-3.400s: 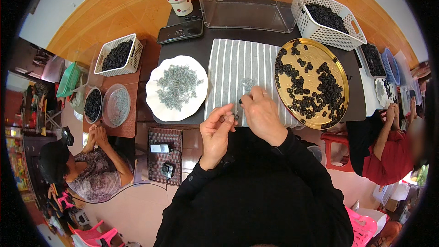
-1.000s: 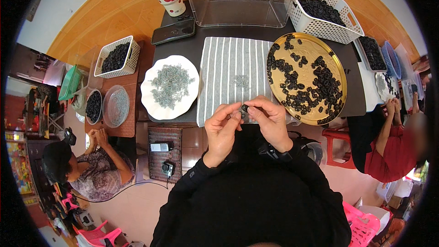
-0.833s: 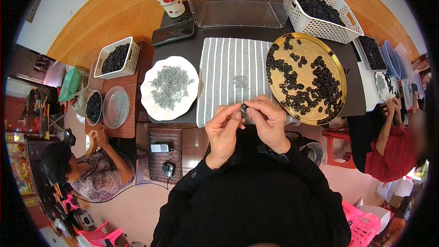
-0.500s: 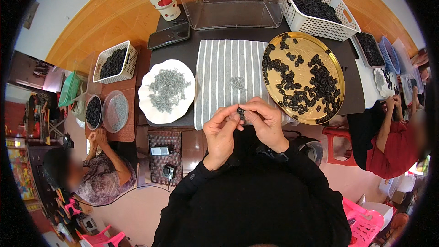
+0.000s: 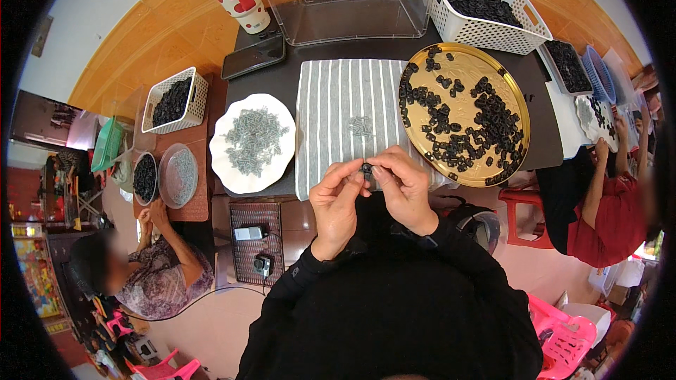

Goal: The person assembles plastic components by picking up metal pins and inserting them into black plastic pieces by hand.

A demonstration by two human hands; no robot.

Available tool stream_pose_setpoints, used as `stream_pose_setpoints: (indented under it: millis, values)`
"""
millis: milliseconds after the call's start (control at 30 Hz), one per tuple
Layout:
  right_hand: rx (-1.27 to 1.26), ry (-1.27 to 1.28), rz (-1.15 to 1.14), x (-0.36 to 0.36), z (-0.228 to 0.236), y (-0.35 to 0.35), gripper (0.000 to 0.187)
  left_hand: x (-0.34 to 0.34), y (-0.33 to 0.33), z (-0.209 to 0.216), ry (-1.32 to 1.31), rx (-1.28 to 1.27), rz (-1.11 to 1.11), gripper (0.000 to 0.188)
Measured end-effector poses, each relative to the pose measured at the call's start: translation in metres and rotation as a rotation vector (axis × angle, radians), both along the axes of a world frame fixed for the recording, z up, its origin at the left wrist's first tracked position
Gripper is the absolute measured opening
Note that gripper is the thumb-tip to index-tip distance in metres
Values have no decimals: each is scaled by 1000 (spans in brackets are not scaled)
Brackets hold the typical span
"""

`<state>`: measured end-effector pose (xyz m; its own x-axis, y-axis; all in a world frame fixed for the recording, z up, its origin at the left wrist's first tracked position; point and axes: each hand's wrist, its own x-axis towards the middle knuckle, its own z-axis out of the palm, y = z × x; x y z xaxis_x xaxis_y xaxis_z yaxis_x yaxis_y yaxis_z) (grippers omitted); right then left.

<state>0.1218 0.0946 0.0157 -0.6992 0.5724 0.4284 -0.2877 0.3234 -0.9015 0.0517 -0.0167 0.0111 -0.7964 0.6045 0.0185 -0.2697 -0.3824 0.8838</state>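
Observation:
A small black plastic part [image 5: 366,168] sits between my two hands, over the near edge of a grey cloth with white stripes [image 5: 320,98]. My left hand [image 5: 334,205] pinches it from the left with thumb and fingertips. From the other side my right hand [image 5: 406,193] grips it too, fingers bent and closed. The fingertips cover much of the part. On the cloth just beyond lies a little heap of thin, greyish metal pins [image 5: 361,127]. More such pins fill a white wavy-edged plate [image 5: 220,151] to the left. A round gold tray [image 5: 461,63] at the right carries many loose black parts [image 5: 486,116].
Behind the cloth stands a clear plastic box [image 5: 345,17]. A white basket of black parts [image 5: 521,35] is far right; a phone [image 5: 253,56] and dotted tumbler [image 5: 243,0] are far left. Co-workers sit at the left [image 5: 169,267] and right [image 5: 605,218].
The view has shifted slightly. My hands keep their pinch on the black part, with small finger movements. The right co-worker's hand has moved nearer their white plate.

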Motion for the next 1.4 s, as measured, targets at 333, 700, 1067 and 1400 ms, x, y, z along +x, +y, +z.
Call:
stream_pose_setpoints:
  millis: [333,700,1067,1400]
  values:
    - [-1,-56,-117,-8,-6,9,12,1,-2,-3,57,-8,25,25]
    - [9,-36,180,-5,10,16,18,-5,-6,-5,57,2,-22,29]
    - [117,-110,-40,1,8,23,13,-6,-9,-1,216,-88,25,25]
    - [881,-387,-227,-3,5,15,18,-17,-11,-7,110,-28,73,21]
